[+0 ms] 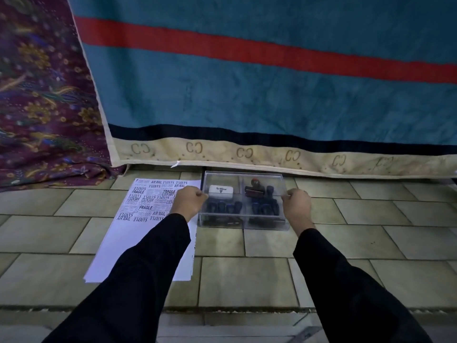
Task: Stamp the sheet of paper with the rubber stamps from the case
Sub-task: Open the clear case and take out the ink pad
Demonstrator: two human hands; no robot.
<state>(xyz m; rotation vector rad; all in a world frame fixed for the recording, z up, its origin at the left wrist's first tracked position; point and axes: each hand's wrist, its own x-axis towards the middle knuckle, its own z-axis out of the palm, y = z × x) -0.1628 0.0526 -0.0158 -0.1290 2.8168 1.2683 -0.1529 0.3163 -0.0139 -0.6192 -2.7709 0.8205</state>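
Observation:
A clear plastic case (243,224) stands on the tiled floor, with its transparent lid (243,178) on top. Inside are a white Artline ink pad (220,191), several dark blue rubber stamps (223,207) and one stamp with a red handle (254,189). My left hand (189,200) pinches the lid's left edge and my right hand (296,205) pinches its right edge. To the left of the case lies a white sheet of paper (138,243). Its far half is covered in stamped words such as FRAGILE, AIR MAIL and SAMPLE, and its near half is blank.
A teal blanket (272,90) with a red stripe and a cream border hangs right behind the case. Purple floral fabric (44,95) lies at the back left. Tiled floor (247,280) stretches in front of the case and the paper.

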